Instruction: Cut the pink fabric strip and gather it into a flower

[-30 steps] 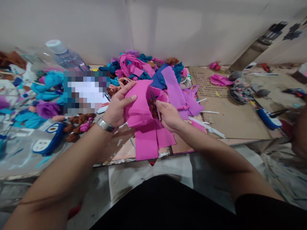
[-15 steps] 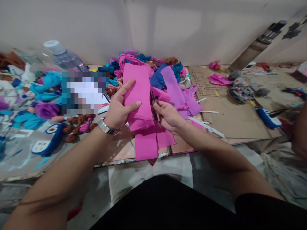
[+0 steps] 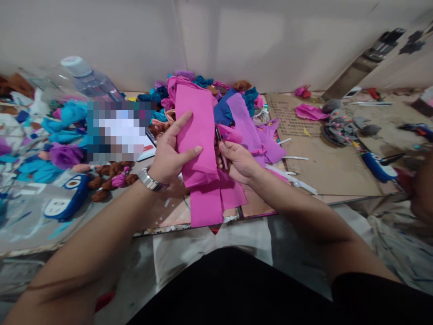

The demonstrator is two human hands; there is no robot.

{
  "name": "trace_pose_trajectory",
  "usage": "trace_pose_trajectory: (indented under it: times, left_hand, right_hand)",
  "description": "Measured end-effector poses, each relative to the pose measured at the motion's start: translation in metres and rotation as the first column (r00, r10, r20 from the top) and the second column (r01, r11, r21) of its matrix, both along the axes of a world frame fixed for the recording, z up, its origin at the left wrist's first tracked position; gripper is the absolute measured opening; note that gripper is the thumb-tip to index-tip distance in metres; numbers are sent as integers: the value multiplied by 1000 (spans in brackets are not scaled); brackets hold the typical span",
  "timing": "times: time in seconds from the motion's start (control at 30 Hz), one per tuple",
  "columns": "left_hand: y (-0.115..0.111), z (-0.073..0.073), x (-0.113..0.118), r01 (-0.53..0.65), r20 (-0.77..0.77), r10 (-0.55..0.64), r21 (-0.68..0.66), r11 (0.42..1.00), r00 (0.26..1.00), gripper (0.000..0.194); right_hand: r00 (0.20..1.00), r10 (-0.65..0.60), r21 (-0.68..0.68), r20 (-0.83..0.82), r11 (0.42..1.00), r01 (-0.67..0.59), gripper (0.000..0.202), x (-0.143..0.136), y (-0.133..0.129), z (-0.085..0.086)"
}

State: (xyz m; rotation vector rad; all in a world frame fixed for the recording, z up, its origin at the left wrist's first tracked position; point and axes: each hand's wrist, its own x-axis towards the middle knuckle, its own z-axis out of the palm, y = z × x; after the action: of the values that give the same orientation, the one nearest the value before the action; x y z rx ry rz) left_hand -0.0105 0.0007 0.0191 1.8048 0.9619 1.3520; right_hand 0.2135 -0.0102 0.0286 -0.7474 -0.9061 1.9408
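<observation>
My left hand [image 3: 172,155], with a silver watch at the wrist, holds a folded pink paper strip [image 3: 196,117], thumb and fingers spread over its front. At the strip's right edge, my right hand [image 3: 235,158] is closed on scissors [image 3: 218,134]; their dark blades point up and lie along the paper, partly hidden by it. Beneath both hands, more pink paper [image 3: 206,205] lies over the table's front edge. A purple paper piece [image 3: 245,124] rests just behind my right hand.
A clear bottle [image 3: 91,79] stands back left, near blue and purple paper flowers [image 3: 66,155] and a blue case [image 3: 69,198]. Crumpled papers [image 3: 203,81] are heaped behind. Rightward lie cardboard [image 3: 324,167], white sticks [image 3: 297,180], a dark bottle [image 3: 367,63] and another person's arm [image 3: 422,185].
My left hand and the pink strip have shifted slightly right, the strip's top a little higher. My right hand and the scissors have also moved slightly right.
</observation>
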Motion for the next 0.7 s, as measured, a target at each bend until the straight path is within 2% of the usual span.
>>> trace_pose_trajectory:
  times: [0.27, 0.53, 0.7]
  left_hand:
    - [4, 0, 0, 28, 19, -28, 41, 999, 999, 112]
    - [5, 2, -3, 34, -4, -34, 77, 996, 999, 114]
    - [0, 4, 1, 36, -40, -32, 80, 996, 999, 114]
  right_hand:
    - [1000, -2, 6, -11, 1000, 2, 36, 1, 0, 5]
    - [999, 49, -9, -13, 999, -50, 42, 3, -1, 3]
    - [999, 41, -8, 6, 999, -40, 45, 4, 0, 1]
